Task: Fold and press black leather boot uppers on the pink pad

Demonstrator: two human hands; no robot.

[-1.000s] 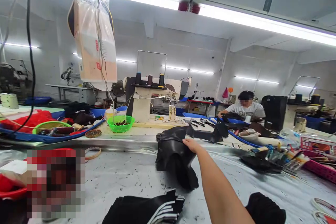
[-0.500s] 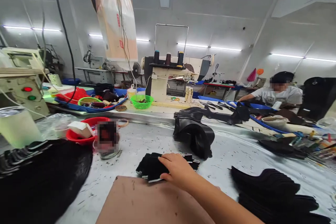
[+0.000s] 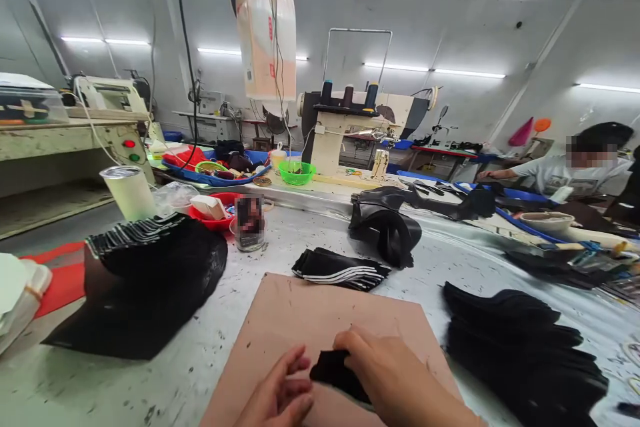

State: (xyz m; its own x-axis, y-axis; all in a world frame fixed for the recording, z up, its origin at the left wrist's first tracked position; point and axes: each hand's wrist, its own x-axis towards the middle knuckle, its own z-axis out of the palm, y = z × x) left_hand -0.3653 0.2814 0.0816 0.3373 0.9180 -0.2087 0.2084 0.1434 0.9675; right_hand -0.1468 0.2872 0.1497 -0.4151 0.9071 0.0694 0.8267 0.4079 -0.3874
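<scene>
A black cut piece of fabric or leather (image 3: 334, 371) is over the pinkish-brown board (image 3: 345, 310), close to me. My right hand (image 3: 387, 373) pinches its upper right part between thumb and fingers, covering much of it. To its left, my left hand (image 3: 280, 392) has its fingers curved and apart, holding nothing, with the tips near the piece's left edge. Just beyond the board lies a fanned stack of black pieces with white edges (image 3: 343, 268).
Black piles flank the board, a left stack (image 3: 150, 287) and a right stack (image 3: 520, 347). Behind are a glass jar (image 3: 250, 237), a black moulded leather part (image 3: 385, 223), a red basin (image 3: 220, 210) and a sewing machine (image 3: 330, 140). A co-worker (image 3: 575, 170) sits at the far right.
My right hand has come from the white-edged stack back to the board, now with a black piece. My left hand has entered the view. The camera has turned left.
</scene>
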